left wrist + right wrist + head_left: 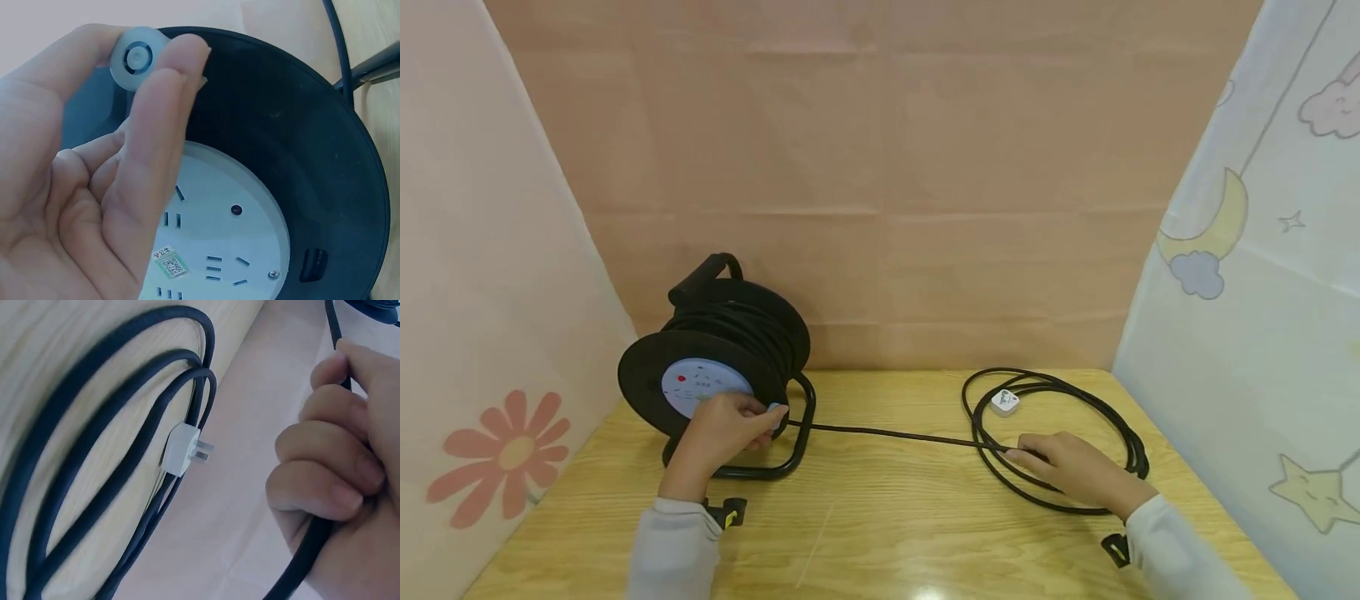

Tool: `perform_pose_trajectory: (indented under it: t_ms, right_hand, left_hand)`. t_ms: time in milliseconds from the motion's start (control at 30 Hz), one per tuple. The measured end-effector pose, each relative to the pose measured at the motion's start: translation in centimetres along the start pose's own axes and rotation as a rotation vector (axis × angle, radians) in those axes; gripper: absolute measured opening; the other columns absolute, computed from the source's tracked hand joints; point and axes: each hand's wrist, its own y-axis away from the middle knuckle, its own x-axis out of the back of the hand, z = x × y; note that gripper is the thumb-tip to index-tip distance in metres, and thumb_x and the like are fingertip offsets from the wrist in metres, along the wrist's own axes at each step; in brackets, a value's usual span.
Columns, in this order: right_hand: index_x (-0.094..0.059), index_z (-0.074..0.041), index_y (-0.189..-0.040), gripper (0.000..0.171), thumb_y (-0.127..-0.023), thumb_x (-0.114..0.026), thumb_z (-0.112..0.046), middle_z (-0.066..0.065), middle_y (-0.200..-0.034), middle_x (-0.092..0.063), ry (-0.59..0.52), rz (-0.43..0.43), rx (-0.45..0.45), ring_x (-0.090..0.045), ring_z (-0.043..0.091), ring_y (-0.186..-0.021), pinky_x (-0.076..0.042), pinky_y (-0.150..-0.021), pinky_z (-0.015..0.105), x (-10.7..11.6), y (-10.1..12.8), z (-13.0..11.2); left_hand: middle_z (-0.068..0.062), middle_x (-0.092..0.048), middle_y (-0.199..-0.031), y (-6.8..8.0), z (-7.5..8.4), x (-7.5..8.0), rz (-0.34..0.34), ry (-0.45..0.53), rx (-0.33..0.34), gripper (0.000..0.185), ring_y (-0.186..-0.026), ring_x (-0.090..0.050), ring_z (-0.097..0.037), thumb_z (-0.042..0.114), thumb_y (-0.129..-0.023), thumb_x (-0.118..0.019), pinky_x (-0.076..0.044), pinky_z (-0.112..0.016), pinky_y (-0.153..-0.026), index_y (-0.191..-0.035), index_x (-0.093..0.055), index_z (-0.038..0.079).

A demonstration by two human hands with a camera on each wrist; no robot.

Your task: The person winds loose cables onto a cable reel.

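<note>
Black rubbery cable, probably limp and grippy, runs through the right hand's curled fingers while the left hand pinches the black plastic reel's white knob.

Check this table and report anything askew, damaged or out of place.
Nothing stands out. The cable reel stands upright on its frame, the left hand pinches its winding knob, and the right hand grips the intact black cable, loosely looped around the white plug.
</note>
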Motion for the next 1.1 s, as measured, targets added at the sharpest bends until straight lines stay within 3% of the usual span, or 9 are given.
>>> perform_pose_trajectory:
  t_ms: [233, 433, 633, 733, 900, 1000, 1100]
  right_hand:
    - [-0.050, -0.020, -0.077, 0.036, -0.104, -0.052, -0.044, -0.012, -0.059, -0.036, 0.127, 0.033, -0.058, -0.029, 0.002, -0.049, -0.031, -0.048, 0.023, 1.7, 0.7, 2.0]
    - [-0.046, -0.018, -0.073, 0.041, -0.101, -0.056, -0.046, -0.008, -0.060, -0.036, 0.114, 0.060, -0.171, -0.029, 0.004, -0.050, -0.032, -0.048, 0.024, 3.1, 3.4, 5.9]
    - [-0.042, -0.017, -0.066, 0.044, -0.096, -0.068, -0.036, -0.005, -0.061, -0.034, 0.161, 0.222, -0.200, -0.029, 0.007, -0.053, -0.029, -0.050, 0.026, 5.3, 5.6, 9.0]
    - [-0.041, -0.016, -0.066, 0.044, -0.097, -0.068, -0.032, -0.003, -0.063, -0.034, 0.153, 0.269, -0.190, -0.029, 0.009, -0.056, -0.028, -0.052, 0.027, 5.8, 5.8, 9.4]
    - [-0.044, -0.015, -0.072, 0.038, -0.105, -0.055, -0.031, 0.001, -0.070, -0.038, 0.153, 0.258, -0.176, -0.033, 0.015, -0.065, -0.028, -0.058, 0.031, 6.1, 5.2, 8.8]
    - [-0.046, -0.015, -0.076, 0.035, -0.107, -0.050, -0.031, 0.001, -0.075, -0.040, 0.167, 0.269, -0.172, -0.035, 0.018, -0.069, -0.029, -0.060, 0.033, 6.2, 4.9, 8.2]
    - [-0.048, -0.018, -0.078, 0.031, -0.106, -0.053, -0.030, -0.001, -0.077, -0.044, 0.197, 0.310, -0.135, -0.039, 0.016, -0.071, -0.033, -0.060, 0.032, 6.3, 4.4, 7.7]
  left_hand:
    - [0.001, -0.069, -0.067, 0.3, 0.2, -0.4, 0.035, 0.000, 0.003, 0.037, -0.065, -0.064, -0.019, 0.045, -0.092, -0.071, -0.050, -0.031, -0.059, -0.081, -0.074, 0.010]
    - [0.007, -0.067, -0.064, 0.5, -0.4, -1.2, 0.100, -0.047, -0.045, 0.034, -0.064, -0.059, -0.012, 0.043, -0.092, -0.072, -0.047, -0.032, -0.060, -0.083, -0.073, 0.010]
    - [0.007, -0.067, -0.066, 0.4, -0.6, -1.7, 0.156, -0.056, -0.077, 0.033, -0.064, -0.060, -0.012, 0.041, -0.092, -0.072, -0.049, -0.033, -0.059, -0.083, -0.073, 0.009]
    - [0.004, -0.069, -0.070, 0.5, -0.8, -1.8, 0.132, -0.019, -0.051, 0.038, -0.067, -0.062, -0.013, 0.046, -0.092, -0.070, -0.050, -0.034, -0.061, -0.088, -0.074, 0.008]
    - [0.001, -0.071, -0.073, 0.6, -1.7, -2.2, 0.044, 0.090, 0.026, 0.049, -0.071, -0.066, -0.014, 0.056, -0.093, -0.064, -0.052, -0.033, -0.068, -0.086, -0.073, 0.008]
    - [-0.003, -0.071, -0.077, 0.5, -2.4, -2.5, -0.002, 0.196, 0.060, 0.051, -0.071, -0.068, -0.016, 0.055, -0.093, -0.065, -0.057, -0.032, -0.070, -0.085, -0.072, 0.005]
    - [-0.006, -0.071, -0.080, 0.3, -3.0, -2.8, -0.037, 0.267, 0.079, 0.050, -0.072, -0.069, -0.019, 0.050, -0.094, -0.067, -0.059, -0.032, -0.068, -0.084, -0.072, 0.001]
